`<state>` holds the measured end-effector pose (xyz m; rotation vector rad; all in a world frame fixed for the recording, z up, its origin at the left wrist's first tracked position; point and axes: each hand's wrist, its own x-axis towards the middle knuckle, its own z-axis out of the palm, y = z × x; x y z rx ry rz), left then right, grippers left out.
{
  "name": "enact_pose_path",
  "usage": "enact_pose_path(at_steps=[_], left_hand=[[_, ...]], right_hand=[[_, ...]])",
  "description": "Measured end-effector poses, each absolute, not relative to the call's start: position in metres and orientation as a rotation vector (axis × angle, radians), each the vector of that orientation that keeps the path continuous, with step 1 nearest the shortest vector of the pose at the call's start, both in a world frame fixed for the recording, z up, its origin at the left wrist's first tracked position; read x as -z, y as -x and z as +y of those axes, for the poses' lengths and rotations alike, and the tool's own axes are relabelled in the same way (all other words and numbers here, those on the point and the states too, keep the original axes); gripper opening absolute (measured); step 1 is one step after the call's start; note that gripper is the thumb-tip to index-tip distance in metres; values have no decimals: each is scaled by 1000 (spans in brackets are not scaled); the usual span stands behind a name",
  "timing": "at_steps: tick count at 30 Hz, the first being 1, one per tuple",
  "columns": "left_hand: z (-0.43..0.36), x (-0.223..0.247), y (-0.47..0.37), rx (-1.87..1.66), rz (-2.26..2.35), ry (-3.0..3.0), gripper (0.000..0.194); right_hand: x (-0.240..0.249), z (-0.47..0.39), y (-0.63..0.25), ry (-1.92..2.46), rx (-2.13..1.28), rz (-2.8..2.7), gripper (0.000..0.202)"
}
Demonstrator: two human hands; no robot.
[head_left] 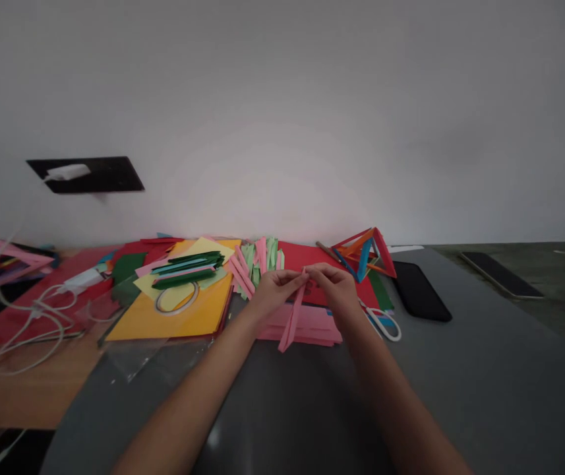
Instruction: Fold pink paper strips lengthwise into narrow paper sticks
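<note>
Between my two hands a folded pink paper strip (291, 324) hangs down, its top end pinched by the fingertips. My left hand (278, 290) closes thumb and fingers on the strip from the left. From the right, my right hand (333, 284) pinches the same end. Beneath the strip lie flat pink paper strips (319, 323) and a red sheet (295, 254). Just left of my left hand are bundles of light green strips (272, 254) and pink strips (242, 274).
Orange paper (213, 307) at the left bears a tape roll (177, 310) and dark green strips (186, 274). Scissors (386, 326), a paper-strip frame (366, 254) and a black phone (420, 290) are at the right. White cables (39, 310) lie far left.
</note>
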<state>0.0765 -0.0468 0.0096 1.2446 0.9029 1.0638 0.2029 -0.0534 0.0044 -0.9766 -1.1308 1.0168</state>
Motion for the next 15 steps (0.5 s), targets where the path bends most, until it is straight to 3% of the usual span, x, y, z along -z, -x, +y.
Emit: enact_pose_path(at_steps=[15], left_hand=[[-48, -8, -74, -1010, 901, -1514, 29]], right_hand=[[-4, -53, -210, 1041, -722, -1300, 22]])
